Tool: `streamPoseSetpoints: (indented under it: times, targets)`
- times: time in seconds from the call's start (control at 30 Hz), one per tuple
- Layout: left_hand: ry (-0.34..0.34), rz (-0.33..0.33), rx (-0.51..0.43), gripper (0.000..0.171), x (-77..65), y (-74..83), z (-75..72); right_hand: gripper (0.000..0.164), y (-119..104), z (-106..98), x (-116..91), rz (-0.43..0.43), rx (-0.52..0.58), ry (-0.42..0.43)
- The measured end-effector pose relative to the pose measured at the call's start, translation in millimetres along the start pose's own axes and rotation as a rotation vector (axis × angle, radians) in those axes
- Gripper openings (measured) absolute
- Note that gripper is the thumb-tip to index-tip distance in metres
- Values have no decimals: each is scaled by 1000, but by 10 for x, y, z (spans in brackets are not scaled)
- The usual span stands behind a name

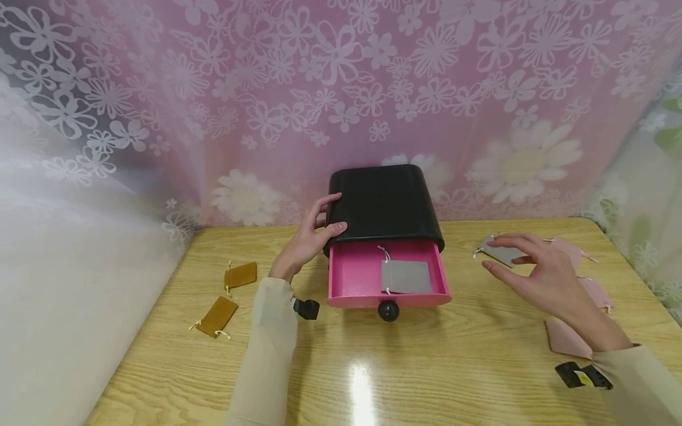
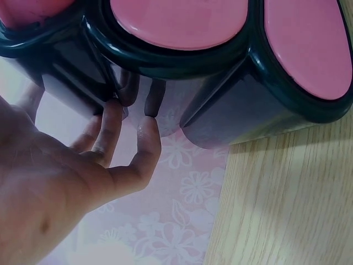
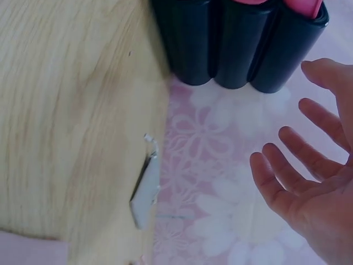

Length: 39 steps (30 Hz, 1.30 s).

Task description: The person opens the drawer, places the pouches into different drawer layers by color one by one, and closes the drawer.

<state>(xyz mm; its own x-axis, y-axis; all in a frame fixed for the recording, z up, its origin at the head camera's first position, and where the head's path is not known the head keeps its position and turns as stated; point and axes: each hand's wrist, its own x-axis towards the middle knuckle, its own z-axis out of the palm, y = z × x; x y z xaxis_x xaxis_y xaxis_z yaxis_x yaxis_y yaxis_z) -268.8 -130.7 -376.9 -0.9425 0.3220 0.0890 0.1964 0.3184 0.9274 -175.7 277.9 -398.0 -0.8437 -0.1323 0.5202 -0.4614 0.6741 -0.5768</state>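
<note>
Head view showed the left hand (image 1: pixel 309 236) near mid-frame, fingers spread against the left edge of the black box (image 1: pixel 383 201), not wrapped round it. At right, the right hand (image 1: pixel 549 290) held nothing, thumb and fingers apart, near a grey pouch (image 1: pixel 496 253). Another grey pouch (image 1: pixel 407 277) lay in the pulled-out pink drawer (image 1: pixel 354 278), mid-frame. Pink pouches (image 1: pixel 566 338), perhaps three, lay partly hidden far right; brown pouches (image 1: pixel 218 316) lay lower left
</note>
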Motion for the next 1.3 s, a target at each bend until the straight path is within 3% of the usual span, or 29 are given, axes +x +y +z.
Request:
streamPoseSetpoints:
  times: [0.3,0.57,0.9,1.3]
  targets:
    - [7,0,-2,57,-22,-19,2,33,240,34,14,124,-20,-6]
    - [-2,-6,-14,57,-35,-29,6,43,375,8,54,250,6,-78]
    - [-8,10,2,57,-14,-22,-20,48,550,33,157,314,5,-105]
    - [1,10,10,58,4,-7,-16,61,787,-5,198,408,-25,-280]
